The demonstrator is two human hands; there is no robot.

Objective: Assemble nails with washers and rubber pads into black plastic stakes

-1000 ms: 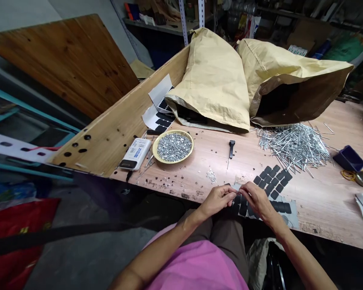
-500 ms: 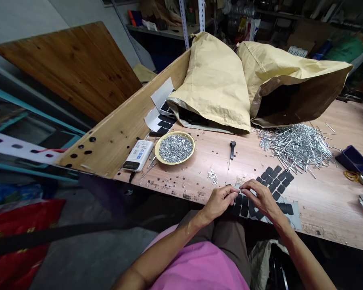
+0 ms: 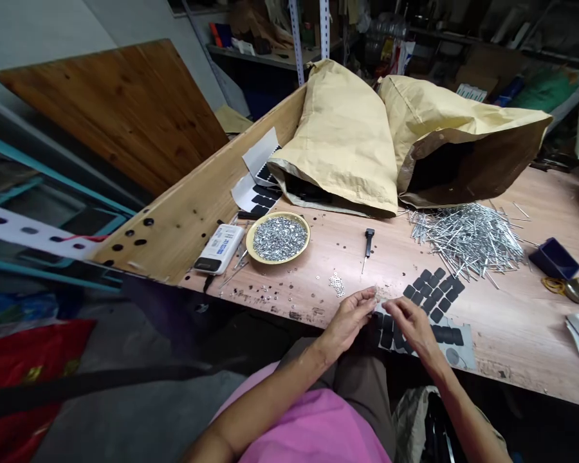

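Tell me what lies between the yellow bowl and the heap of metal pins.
In the head view, a black-handled tool lies on the table between the bowl and the heap, with a few dark specks nearby.

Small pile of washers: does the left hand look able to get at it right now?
Probably yes: the small pile of washers lies near the left hand with nothing visible between them, though whether that hand holds something is unclear.
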